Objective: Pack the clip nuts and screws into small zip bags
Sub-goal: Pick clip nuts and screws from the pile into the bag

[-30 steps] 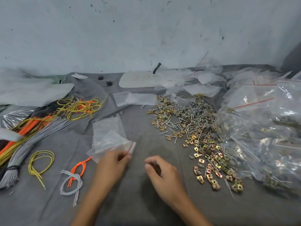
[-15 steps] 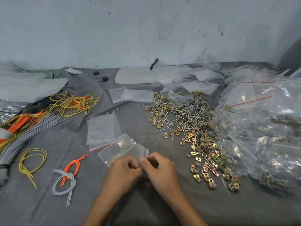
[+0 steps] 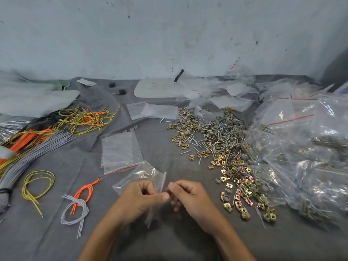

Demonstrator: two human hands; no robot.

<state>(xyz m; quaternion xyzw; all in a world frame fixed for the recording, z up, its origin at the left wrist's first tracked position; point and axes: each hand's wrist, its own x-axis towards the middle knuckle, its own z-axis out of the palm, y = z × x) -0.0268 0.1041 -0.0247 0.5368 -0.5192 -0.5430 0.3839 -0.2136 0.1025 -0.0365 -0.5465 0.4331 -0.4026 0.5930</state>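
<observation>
A small clear zip bag (image 3: 143, 176) with a red seal strip is held just above the grey cloth near the front middle. My left hand (image 3: 139, 199) pinches its mouth edge from the left. My right hand (image 3: 190, 197) has its fingertips at the same edge from the right, fingers curled on it. A heap of brass clip nuts (image 3: 239, 178) mixed with silver screws (image 3: 212, 140) spreads to the right of my hands. A short stack of empty zip bags (image 3: 119, 151) lies flat just beyond the held bag.
Packed clear bags (image 3: 305, 147) pile up along the right side. Bundles of grey, orange and yellow wires (image 3: 32, 146) cover the left, with small loose wire loops (image 3: 77, 206) by my left forearm. More empty bags (image 3: 152, 111) and plastic sheets lie at the back.
My left hand drew one bag off the stack toward me. My right hand came over to it, and both hands now pinch its mouth and spread it slightly.
</observation>
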